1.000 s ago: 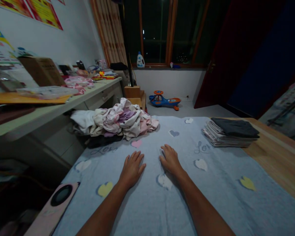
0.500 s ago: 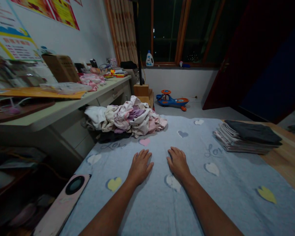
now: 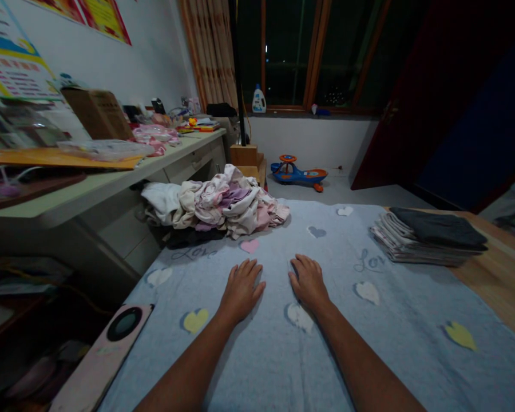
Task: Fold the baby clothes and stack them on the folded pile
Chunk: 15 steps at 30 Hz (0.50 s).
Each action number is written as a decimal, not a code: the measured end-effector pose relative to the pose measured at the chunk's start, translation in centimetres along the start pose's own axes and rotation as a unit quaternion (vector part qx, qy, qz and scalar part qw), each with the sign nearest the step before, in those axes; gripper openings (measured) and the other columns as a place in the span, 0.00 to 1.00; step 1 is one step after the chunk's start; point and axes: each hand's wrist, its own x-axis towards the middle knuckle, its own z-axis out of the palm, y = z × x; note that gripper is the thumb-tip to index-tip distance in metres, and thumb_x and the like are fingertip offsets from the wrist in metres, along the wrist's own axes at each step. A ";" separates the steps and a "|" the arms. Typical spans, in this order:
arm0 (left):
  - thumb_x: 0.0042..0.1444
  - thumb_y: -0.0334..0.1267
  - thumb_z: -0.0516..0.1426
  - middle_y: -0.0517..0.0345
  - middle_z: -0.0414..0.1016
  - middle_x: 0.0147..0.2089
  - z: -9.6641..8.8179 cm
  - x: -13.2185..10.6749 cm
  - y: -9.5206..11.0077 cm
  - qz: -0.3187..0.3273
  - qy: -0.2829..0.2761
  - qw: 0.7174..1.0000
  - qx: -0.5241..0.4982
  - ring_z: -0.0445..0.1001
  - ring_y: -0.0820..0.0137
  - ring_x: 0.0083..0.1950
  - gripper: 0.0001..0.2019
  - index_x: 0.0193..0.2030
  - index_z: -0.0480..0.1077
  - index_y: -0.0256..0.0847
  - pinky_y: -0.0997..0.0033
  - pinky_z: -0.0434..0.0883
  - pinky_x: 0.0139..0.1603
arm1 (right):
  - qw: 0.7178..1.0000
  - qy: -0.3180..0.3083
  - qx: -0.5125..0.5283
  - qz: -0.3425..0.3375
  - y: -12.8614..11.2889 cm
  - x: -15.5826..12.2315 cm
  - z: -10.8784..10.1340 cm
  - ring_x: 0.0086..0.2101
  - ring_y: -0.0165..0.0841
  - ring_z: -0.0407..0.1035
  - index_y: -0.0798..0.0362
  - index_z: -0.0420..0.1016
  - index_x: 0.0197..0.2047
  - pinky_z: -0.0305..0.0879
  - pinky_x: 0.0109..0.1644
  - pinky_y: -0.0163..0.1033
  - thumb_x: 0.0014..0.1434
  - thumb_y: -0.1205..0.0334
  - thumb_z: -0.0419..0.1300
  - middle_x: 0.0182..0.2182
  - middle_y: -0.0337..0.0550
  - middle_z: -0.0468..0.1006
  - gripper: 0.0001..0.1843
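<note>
Pressing a heart-print blue blanket (image 3: 274, 366), left hand (image 3: 241, 290) and right hand (image 3: 309, 283) lie flat.

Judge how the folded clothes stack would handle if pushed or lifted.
The folded clothes stack looks likely to slump or slide apart if pushed, since its soft layers sit unevenly. It is probably light for its size, being fabric, and may sag unless supported underneath.

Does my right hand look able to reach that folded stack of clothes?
Probably yes: your right hand rests on the blue heart-print blanket, and only blanket lies between it and the folded stack of clothes, a sideways stretch away.
</note>
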 end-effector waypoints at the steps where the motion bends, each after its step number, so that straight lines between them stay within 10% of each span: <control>1: 0.63 0.41 0.54 0.48 0.63 0.69 0.0 0.0 0.0 0.000 -0.002 1.000 -0.001 0.56 0.56 0.71 0.21 0.63 0.66 0.43 0.44 0.53 0.70 | 1.000 0.002 0.001 -0.001 0.0 0.0 0.0 0.60 0.44 0.61 0.54 0.72 0.57 0.50 0.66 0.52 0.63 0.62 0.55 0.59 0.53 0.70 0.19; 9: 0.61 0.38 0.56 0.45 0.65 0.67 0.5 0.4 -1.4 0.011 0.025 0.996 -0.083 0.60 0.56 0.69 0.19 0.59 0.69 0.41 0.45 0.57 0.69 | 0.999 0.034 0.014 0.012 1.5 0.8 -0.1 0.53 0.41 0.67 0.54 0.75 0.51 0.56 0.61 0.47 0.61 0.67 0.55 0.52 0.50 0.76 0.16; 15: 0.56 0.36 0.57 0.40 0.58 0.67 -3.6 4.0 -5.9 -0.067 0.217 0.964 -0.142 0.60 0.52 0.69 0.20 0.56 0.69 0.37 0.49 0.61 0.68 | 0.999 0.028 0.004 0.023 2.0 1.0 0.2 0.53 0.42 0.65 0.54 0.75 0.51 0.56 0.59 0.46 0.60 0.66 0.56 0.53 0.50 0.75 0.16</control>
